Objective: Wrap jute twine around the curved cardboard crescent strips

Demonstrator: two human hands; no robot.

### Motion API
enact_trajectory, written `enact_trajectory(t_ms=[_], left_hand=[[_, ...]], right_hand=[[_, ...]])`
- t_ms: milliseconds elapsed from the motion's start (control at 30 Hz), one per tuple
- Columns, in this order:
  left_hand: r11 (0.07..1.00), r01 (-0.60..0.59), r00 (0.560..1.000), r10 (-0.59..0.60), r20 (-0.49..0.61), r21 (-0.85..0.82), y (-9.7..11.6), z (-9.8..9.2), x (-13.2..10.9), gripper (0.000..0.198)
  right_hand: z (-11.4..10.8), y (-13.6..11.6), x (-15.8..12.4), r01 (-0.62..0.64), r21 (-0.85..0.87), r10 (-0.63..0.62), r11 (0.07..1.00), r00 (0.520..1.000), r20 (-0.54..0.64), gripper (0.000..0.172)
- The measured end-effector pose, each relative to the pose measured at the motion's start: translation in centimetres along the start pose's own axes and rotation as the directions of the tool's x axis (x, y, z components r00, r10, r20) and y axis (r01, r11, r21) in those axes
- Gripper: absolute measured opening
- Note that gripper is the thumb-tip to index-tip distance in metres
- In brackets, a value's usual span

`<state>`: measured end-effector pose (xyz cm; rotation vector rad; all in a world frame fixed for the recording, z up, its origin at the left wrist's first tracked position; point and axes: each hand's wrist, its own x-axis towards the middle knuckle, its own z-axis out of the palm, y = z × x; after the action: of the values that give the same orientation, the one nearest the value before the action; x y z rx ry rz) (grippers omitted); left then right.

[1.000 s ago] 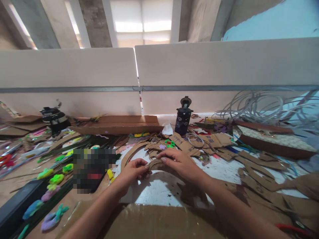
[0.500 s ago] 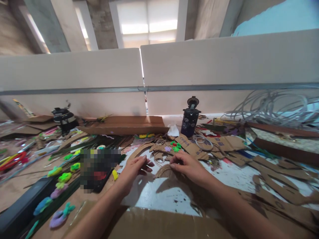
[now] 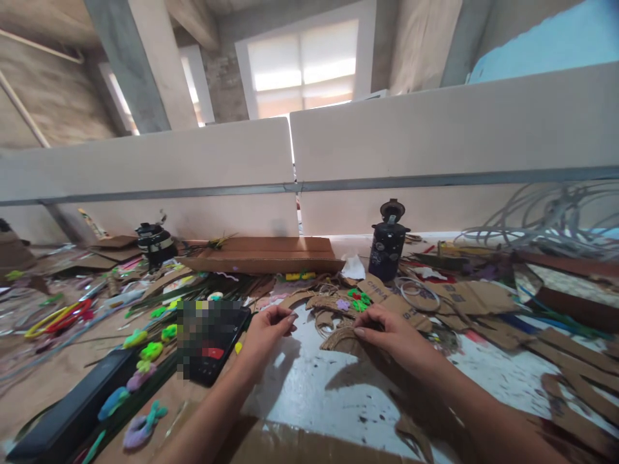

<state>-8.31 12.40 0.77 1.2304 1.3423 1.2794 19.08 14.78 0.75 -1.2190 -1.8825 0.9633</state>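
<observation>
- Your right hand (image 3: 394,332) is working at 1 o'clock, thumb and fingers pinching the curved twine-textured strip (image 3: 339,338).
- That strip is sitting between 12 and 1 o'clock, arching above the white work surface (image 3: 300,393); its far end is disappearing behind your right hand.
- Your left hand (image 3: 268,332) is hovering at 11 o'clock, fingertips drawn in toward the thumb, apart from the strip. Can't tell if it's gripping a thin strand or nothing.
- Just beyond the strip, toward 1 o'clock, the purple flower (image 3: 342,305) is lying next to the green-and-red fuzzy flowers (image 3: 358,298).
- Cardboard pieces printed "CHINA" (image 3: 380,293) are lying past your right hand, also around 1 o'clock, with a pale ring (image 3: 438,301) resting on the cardboard there.
- The dark patterned bottle (image 3: 385,252) is standing upright at 1 o'clock, lid flipped up; a crumpled white tissue (image 3: 354,267) is sitting just left of it.
- The long folded cardboard (image 3: 261,254) is lying between 11 and 12, near the partition.
- A black keypad device (image 3: 227,353) is lying between 10 and 11, left of your left hand, partly pixelated.
- Yellow-green fuzzy flowers (image 3: 151,351) are running along 10 o'clock, near the long black case (image 3: 72,403).
- Grey cables (image 3: 546,212) are looping at 2 o'clock.
</observation>
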Motion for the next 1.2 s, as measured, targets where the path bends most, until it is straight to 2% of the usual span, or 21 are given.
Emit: enact_trajectory(t_ms=[133,233,300,367,433,500,600,700,833,967,1100,1200], left_hand=[[0.998,0.048,0.999,-0.047,0.011,-0.037,0.1,-0.2,-0.2,0.015],[0.993,0.091,0.995,-0.087,0.049,-0.07,0.3,-0.2,-0.5,0.023],[0.985,0.127,0.987,-0.114,0.11,-0.121,0.6,0.0,-0.9,0.028],[0.966,0.163,0.969,-0.118,0.218,-0.202,0.9,0.4,-1.4,0.035],[0.939,0.2,0.934,-0.097,0.344,-0.28,1.2,0.9,-2.0,0.041],[0.918,0.231,0.893,-0.068,0.446,-0.323,1.3,1.3,-2.4,0.047],[0.89,0.308,0.815,-0.064,0.576,-0.337,1.2,2.0,-2.8,0.059],[0.872,0.364,0.738,-0.055,0.673,-0.328,0.9,2.6,-2.8,0.069],[0.887,0.351,0.697,-0.032,0.717,-0.301,0.7,2.9,-2.9,0.075],[0.908,0.313,0.662,0.001,0.75,-0.278,0.2,3.0,-2.8,0.073],[0.932,0.281,0.607,0.014,0.795,-0.231,-0.4,3.2,-2.5,0.08],[0.955,0.239,0.666,-0.029,0.745,-0.176,0.0,3.3,-3.0,0.074]], right_hand=[[-0.1,0.2,0.0,-0.004,0.003,0.004,1.0,1.0,0.018,0.021],[0.0,0.5,0.0,0.031,-0.066,-0.031,0.997,0.999,0.012,0.016],[0.4,0.5,-0.2,0.051,-0.155,-0.053,0.987,0.999,-0.008,0.014],[0.9,0.0,-0.6,0.065,-0.242,-0.079,0.968,0.996,-0.046,0.02],[1.3,-1.0,-1.1,0.108,-0.289,-0.138,0.951,0.987,-0.083,0.023],[1.8,-2.2,-1.7,0.201,-0.296,-0.242,0.934,0.965,-0.106,0.018],[2.4,-3.5,-2.4,0.33,-0.319,-0.389,0.889,0.91,-0.141,0.015],[2.9,-3.7,-2.9,0.38,-0.407,-0.475,0.831,0.865,-0.162,0.013],[3.1,-3.5,-3.2,0.395,-0.536,-0.556,0.746,0.812,-0.176,0.01],[3.2,-3.7,-3.2,0.413,-0.62,-0.622,0.667,0.767,-0.158,0.012],[3.3,-4.0,-3.4,0.419,-0.673,-0.658,0.609,0.741,-0.134,0.015],[3.2,-4.1,-3.6,0.404,-0.695,-0.637,0.595,0.764,-0.102,0.017]])
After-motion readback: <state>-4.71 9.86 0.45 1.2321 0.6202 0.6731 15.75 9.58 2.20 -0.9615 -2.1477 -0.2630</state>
